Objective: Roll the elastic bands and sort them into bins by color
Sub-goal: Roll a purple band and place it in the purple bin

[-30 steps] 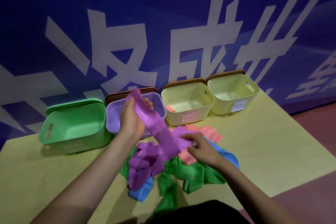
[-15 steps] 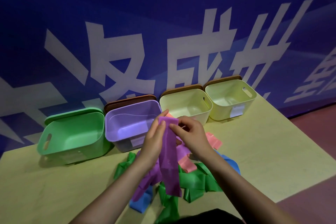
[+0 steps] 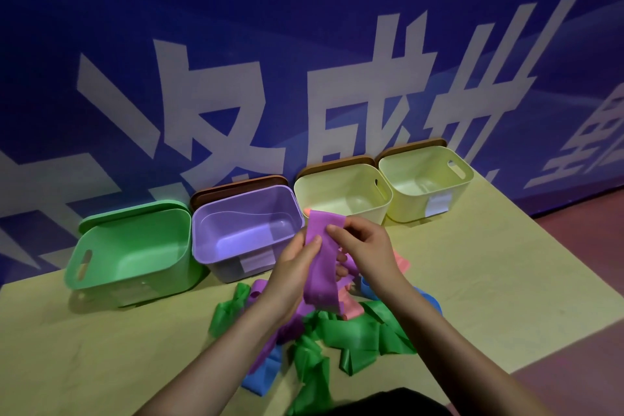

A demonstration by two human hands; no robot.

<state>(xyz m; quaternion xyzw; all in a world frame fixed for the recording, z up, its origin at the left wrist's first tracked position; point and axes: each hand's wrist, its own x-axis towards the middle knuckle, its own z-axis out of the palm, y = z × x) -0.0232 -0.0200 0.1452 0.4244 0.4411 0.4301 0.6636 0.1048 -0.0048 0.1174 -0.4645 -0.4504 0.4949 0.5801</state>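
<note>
Purple band [image 3: 320, 267] pinched in both hands, unrolled; bins at 12 o'clock near-empty; pile [image 3: 337, 331] unsorted.

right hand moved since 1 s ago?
Yes. The right hand has risen from the band pile toward the purple bin, now pinching the purple band top beside the left hand.

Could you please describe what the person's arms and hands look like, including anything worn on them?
Both forearms are bare up to the frame edge, with no sleeves in view. The left hand and right hand wear no gloves; no rings, watch or bracelets are visible. The fingernails look short and unpainted.
</note>
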